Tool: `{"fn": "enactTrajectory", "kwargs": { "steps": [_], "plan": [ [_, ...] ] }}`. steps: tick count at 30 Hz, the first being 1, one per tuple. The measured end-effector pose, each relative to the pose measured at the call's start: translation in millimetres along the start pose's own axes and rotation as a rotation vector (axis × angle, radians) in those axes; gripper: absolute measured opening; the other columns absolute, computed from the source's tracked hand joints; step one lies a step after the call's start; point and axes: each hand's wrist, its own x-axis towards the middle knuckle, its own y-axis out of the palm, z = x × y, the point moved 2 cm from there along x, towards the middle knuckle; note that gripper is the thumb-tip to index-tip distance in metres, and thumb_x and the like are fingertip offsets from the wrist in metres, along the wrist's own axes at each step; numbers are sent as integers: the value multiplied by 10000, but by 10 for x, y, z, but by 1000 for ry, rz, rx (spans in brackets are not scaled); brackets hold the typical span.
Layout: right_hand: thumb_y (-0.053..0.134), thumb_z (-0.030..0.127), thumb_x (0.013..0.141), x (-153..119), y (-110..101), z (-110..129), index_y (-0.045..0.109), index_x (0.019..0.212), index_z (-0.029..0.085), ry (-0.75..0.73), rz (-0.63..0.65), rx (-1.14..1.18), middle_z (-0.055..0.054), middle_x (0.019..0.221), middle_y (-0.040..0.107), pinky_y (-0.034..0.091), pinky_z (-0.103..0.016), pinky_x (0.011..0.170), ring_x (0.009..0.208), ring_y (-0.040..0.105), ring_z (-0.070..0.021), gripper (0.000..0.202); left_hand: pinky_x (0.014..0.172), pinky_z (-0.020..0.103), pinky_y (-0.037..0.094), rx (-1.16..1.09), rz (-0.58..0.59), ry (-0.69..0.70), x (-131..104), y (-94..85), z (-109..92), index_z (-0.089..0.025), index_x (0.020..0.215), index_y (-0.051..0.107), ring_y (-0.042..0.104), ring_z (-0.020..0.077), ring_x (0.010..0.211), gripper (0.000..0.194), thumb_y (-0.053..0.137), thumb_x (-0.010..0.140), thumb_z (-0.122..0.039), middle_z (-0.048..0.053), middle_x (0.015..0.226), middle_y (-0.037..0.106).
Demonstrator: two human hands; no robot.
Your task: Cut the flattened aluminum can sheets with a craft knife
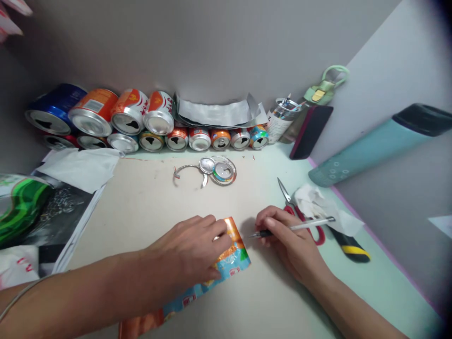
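My left hand (pixel 197 242) is closed over a flattened sheet cut from a can (pixel 231 256), printed in orange and light blue, on the pale work surface. Its fingers curl onto the sheet's upper face, and the forearm covers much of the strip. In my right hand (pixel 289 240) is a pen (pixel 296 227) with a clear barrel and black grip. The pen's tip points left, just beyond the sheet's right edge and apart from it. Red-handled scissors (pixel 287 195) lie partly behind my right hand. Farther back are cut can ends and a curled metal strip (pixel 223 170).
Drink cans (pixel 129 113) are stacked along the wall, with curved metal sheets (pixel 215 113) on top. A pen holder (pixel 280 120), a phone (pixel 310 132) and a teal bottle (pixel 370 146) stand right. Crumpled tissue (pixel 312 200) and a black-yellow handle (pixel 353 247) lie near the scissors.
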Motion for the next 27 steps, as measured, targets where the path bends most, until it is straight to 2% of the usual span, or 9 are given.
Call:
{"fn": "enactTrajectory", "kwargs": {
  "steps": [4,10,15,21,27],
  "plan": [
    [778,411,903,-45,29,-51,604,737,203,-20,18,-94,37,650,557,378,-223,548,597,493,-119,318,781,397,473,-40,-47,17,20,48,38,-193,1037,613,591,259,891,530,955,681,-385,36,1033,644],
    [697,290,884,-78,113,1,482,655,213,-129,19,-312,51,599,479,308,-229,500,550,393,-111,324,886,397,436,-137,-116,74,-19,148,120,-192,1105,597,566,258,1004,581,944,702,-426,47,1130,622],
    [684,271,840,-53,129,27,478,636,219,-159,-63,-342,42,587,493,304,-229,479,532,407,-112,294,941,412,405,-206,-178,125,-4,218,145,-175,1129,585,553,256,1047,568,899,757,-468,61,1164,619],
    [664,265,863,-61,137,26,479,630,221,-149,-17,-372,37,590,481,313,-244,489,542,395,-118,301,972,422,400,-263,-183,131,-10,217,168,-190,1174,567,549,262,1079,512,855,823,-426,73,1201,616],
    [662,274,873,-63,152,8,482,642,224,-139,24,-386,30,609,491,325,-256,496,558,415,-128,297,988,412,378,-298,-170,124,-24,197,176,-189,1168,568,526,254,1094,522,878,802,-394,61,1214,602]
  ]
}}
